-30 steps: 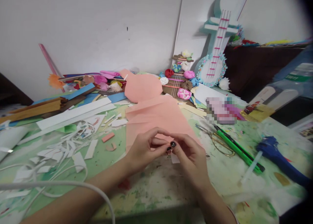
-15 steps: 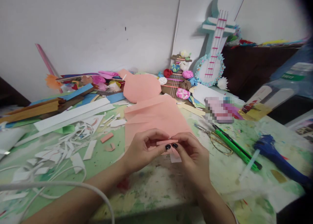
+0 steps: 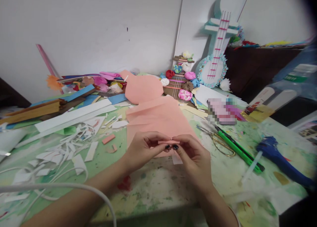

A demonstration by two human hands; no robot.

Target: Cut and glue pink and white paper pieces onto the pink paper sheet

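Note:
Between my two hands is a narrow folded strip of pink paper (image 3: pixel 168 142), pinched near its middle. My left hand (image 3: pixel 146 149) closes on its left part, with the thumb below and the fingers behind. On the other side my right hand (image 3: pixel 194 154) grips it the same way, the two thumb tips almost touching. Under and beyond the hands lies a large sheet of pink paper (image 3: pixel 156 116) with creases across it. A rounded pink paper cutout (image 3: pixel 143 88) overlaps its far end. Below the fingers a small white paper piece (image 3: pixel 177 159) shows in part.
White paper scraps (image 3: pixel 59 151) and a white cable (image 3: pixel 99 193) spread over the left side. To the right lie scissors (image 3: pixel 220 143), a green utility knife (image 3: pixel 241 151) and a blue glue gun (image 3: pixel 282 161). A bottle (image 3: pixel 294 85) stands farther right; a paper instrument model (image 3: pixel 215 52) leans at the back.
The strip has tipped slightly and looks thinner from here. My fingertips have shifted a little along it; both hands keep their pinch in nearly the same place.

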